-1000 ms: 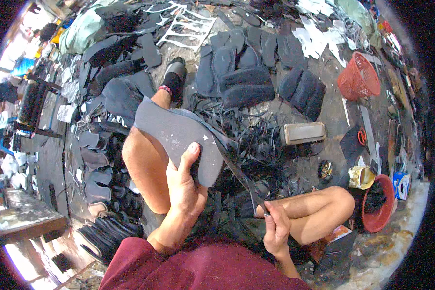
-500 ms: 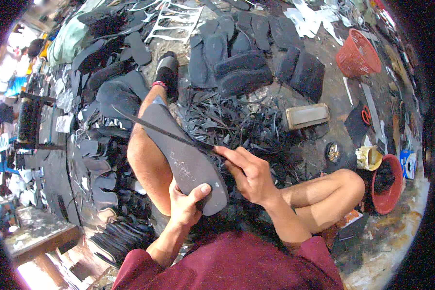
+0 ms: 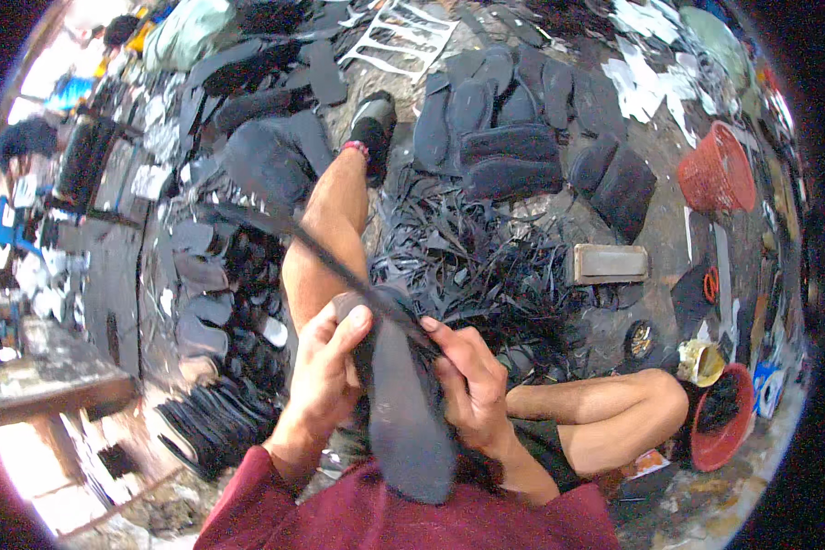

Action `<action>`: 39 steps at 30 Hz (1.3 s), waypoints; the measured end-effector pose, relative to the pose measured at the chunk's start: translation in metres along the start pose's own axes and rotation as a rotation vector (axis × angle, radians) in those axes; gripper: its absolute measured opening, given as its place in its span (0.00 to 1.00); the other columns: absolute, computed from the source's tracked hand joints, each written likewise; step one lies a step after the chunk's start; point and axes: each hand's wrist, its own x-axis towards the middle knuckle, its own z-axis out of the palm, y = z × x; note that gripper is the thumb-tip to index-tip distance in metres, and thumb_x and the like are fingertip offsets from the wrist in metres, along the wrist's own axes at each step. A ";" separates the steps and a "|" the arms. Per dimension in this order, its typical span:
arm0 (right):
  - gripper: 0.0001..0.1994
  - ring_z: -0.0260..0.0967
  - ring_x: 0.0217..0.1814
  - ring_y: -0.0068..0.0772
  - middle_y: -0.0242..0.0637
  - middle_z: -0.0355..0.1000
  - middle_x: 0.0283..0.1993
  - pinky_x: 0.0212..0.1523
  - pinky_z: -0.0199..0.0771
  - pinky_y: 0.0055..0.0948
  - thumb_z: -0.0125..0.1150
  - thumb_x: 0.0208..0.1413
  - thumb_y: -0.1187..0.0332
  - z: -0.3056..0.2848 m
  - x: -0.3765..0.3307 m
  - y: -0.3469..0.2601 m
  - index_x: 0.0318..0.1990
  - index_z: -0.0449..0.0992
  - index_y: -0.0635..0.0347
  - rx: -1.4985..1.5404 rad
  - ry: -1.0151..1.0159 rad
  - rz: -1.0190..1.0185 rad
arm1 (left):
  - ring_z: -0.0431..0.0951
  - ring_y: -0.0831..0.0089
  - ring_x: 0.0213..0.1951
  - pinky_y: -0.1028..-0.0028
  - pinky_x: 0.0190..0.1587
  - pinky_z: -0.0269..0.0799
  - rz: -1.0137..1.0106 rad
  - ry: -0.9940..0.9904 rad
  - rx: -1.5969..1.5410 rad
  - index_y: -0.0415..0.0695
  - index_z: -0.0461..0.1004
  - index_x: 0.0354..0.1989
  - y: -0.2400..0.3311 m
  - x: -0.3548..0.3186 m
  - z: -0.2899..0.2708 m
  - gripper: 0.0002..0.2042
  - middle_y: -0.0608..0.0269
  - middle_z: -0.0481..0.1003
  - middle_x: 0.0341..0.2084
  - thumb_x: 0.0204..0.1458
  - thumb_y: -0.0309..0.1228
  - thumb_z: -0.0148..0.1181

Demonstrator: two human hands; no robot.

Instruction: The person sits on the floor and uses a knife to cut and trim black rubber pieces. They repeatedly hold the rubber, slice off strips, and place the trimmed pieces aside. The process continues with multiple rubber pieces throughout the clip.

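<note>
A dark grey shoe sole [image 3: 403, 412] is held in front of my chest, one end pointing at my maroon shirt. My left hand [image 3: 325, 353] is closed on its far end, thumb on top. My right hand [image 3: 472, 380] is closed at the sole's right side, pinching a long narrow dark strip [image 3: 325, 261]. This strip slants across the sole's far end toward the upper left and is blurred; whether it is a blade or a cut piece I cannot tell.
A heap of black offcuts [image 3: 467, 247] lies beyond my hands, with several dark padded pieces [image 3: 513, 156] behind it. To the right are a pale rectangular block [image 3: 610, 264], a red basket [image 3: 715, 170] and a red tub [image 3: 747, 412]. Stacked soles [image 3: 220, 426] stand at left near a wooden bench [image 3: 55, 394].
The sole has been turned and drawn nearer my body. My left hand has gone from its near end to its far end. The strip stays in my right hand, and the view has shifted.
</note>
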 end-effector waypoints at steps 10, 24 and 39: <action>0.18 0.71 0.36 0.45 0.44 0.73 0.37 0.38 0.73 0.39 0.58 0.55 0.74 -0.041 -0.118 0.037 0.55 0.77 0.54 -0.210 0.000 0.081 | 0.79 0.76 0.38 0.74 0.43 0.75 -0.056 -0.154 -0.052 0.38 0.79 0.45 -0.007 -0.012 -0.019 0.14 0.64 0.80 0.39 0.55 0.34 0.67; 0.21 0.78 0.33 0.44 0.42 0.78 0.38 0.33 0.78 0.41 0.56 0.61 0.63 -0.120 0.044 -0.045 0.62 0.70 0.52 -0.445 -0.580 -0.122 | 0.77 0.83 0.33 0.80 0.36 0.73 -0.069 -0.442 0.372 0.38 0.80 0.43 -0.004 -0.017 0.031 0.12 0.68 0.81 0.31 0.52 0.30 0.70; 0.20 0.64 0.33 0.30 0.36 0.68 0.35 0.38 0.68 0.27 0.48 0.67 0.68 -0.090 -0.031 -0.011 0.63 0.67 0.67 0.060 0.232 0.144 | 0.76 0.56 0.48 0.63 0.48 0.76 0.129 -0.116 -0.469 0.46 0.57 0.63 -0.059 -0.003 0.089 0.38 0.56 0.72 0.50 0.45 0.28 0.73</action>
